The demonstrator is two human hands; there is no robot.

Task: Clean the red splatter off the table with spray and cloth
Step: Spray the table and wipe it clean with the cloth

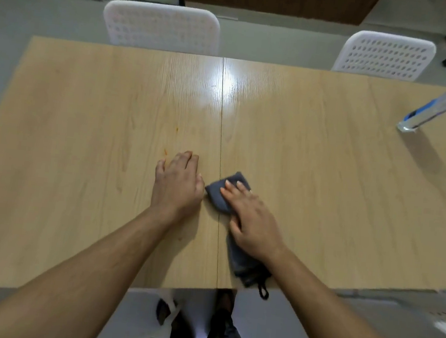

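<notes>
A dark grey cloth (220,196) lies on the light wooden table (83,126), just right of the centre seam, with its loop hanging over the near edge. My right hand (252,221) presses flat on top of the cloth. My left hand (177,183) rests on the bare tabletop to the left of the seam, fingers slightly curled, holding nothing. Small orange-red marks (166,152) remain beside my left fingertips, and another speck (176,129) sits further back. A clear spray bottle (437,108) with a blue label stands at the far right.
Two white perforated chairs (162,27) (385,55) stand behind the far edge of the table. A white chair seat (139,322) and my legs are below the near edge. A bright light glare falls on the table's far middle.
</notes>
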